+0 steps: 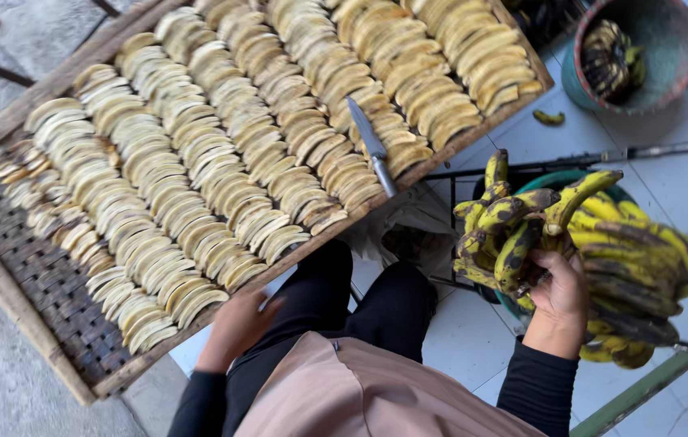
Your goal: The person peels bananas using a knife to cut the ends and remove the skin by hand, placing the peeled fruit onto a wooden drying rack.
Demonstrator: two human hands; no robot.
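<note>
Drying tray (4, 283): woven, wood-framed, rows of banana slices (222, 154); far left of the grip.
Banana bunch (514, 231): yellow-black, stalk end clasped by the right hand (558, 303), lifted over a basin of bananas (643, 267). Best held firmly by the stalk.
Knife (372, 146): on the slices.
Left hand (235, 328): its grip slack, empty, fingertips at the tray edge.

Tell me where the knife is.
In the head view, the knife lies on the banana slices near the woven tray's near edge, right of centre, touched by neither hand.
</note>
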